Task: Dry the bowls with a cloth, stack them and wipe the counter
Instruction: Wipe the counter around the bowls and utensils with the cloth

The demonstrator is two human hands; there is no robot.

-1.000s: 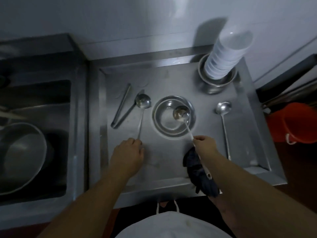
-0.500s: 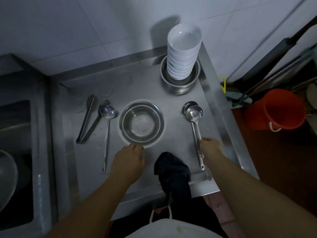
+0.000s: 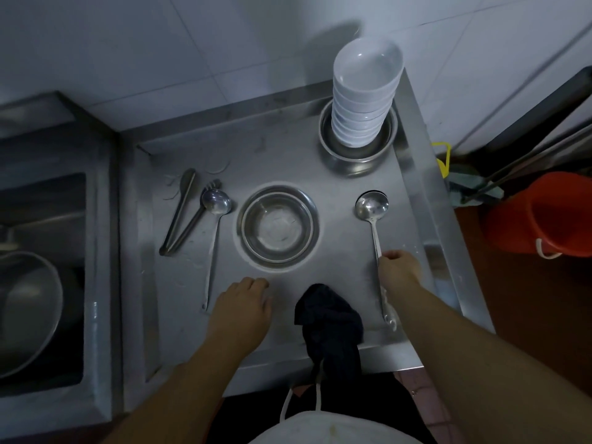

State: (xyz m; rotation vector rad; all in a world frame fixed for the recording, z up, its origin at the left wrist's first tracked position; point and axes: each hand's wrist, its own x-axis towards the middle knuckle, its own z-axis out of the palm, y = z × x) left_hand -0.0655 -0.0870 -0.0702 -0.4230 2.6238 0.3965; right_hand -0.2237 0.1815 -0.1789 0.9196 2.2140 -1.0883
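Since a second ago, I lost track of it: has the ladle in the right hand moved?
Yes. The long steel ladle went from over the shallow steel bowl to the counter at that bowl's right, right hand on its handle.

Dim, bluish light; the bowls [image 3: 365, 94] throw a soft shadow up the wall [image 3: 160, 43]. Edges bow; corners blur.
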